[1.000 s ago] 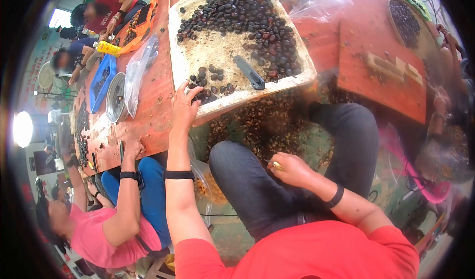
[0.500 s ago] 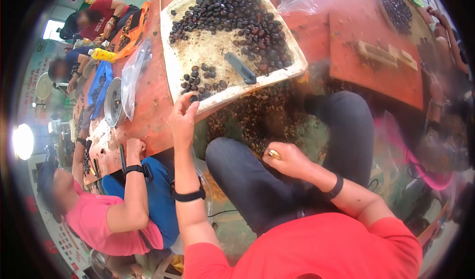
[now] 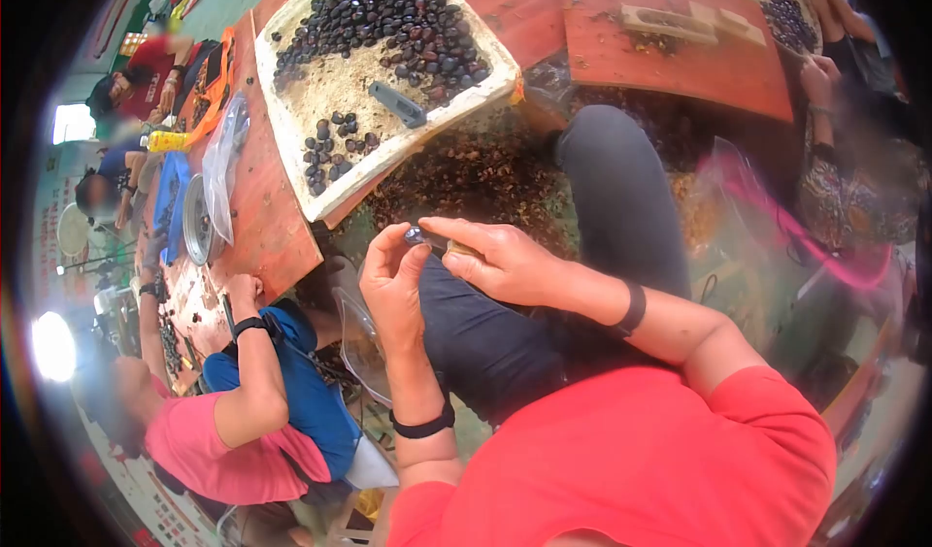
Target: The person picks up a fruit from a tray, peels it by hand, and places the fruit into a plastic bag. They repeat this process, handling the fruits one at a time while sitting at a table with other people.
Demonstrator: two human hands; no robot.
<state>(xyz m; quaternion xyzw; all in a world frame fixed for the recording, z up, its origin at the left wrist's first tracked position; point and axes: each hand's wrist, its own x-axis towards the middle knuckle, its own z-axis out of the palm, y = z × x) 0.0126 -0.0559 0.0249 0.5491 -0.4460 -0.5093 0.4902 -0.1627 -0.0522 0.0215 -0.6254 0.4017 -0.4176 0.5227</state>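
Above my lap, my left hand (image 3: 396, 280) pinches a dark, shiny nut (image 3: 415, 235) between thumb and fingertips. My right hand (image 3: 500, 261) is closed around a small knife (image 3: 460, 248) with a pale handle; its short blade points at the nut, and whether they touch is hard to tell. Beyond my hands, a white tray (image 3: 320, 204) on the red table holds a large heap of dark nuts (image 3: 374, 23) and a smaller group (image 3: 335, 149) at its near corner. A dark grey tool (image 3: 397, 104) lies in the tray.
At the left, a person in pink (image 3: 228, 435) sits with an arm on the table, near a metal bowl (image 3: 201, 219), a plastic bag (image 3: 225, 164) and a blue tray (image 3: 171, 202). More people work farther back and at the right. Shell scraps (image 3: 485, 183) cover the floor.
My left hand has come back from the tray's edge with a nut. My right hand has moved up and left to meet it, knife in grip. The view has shifted right.
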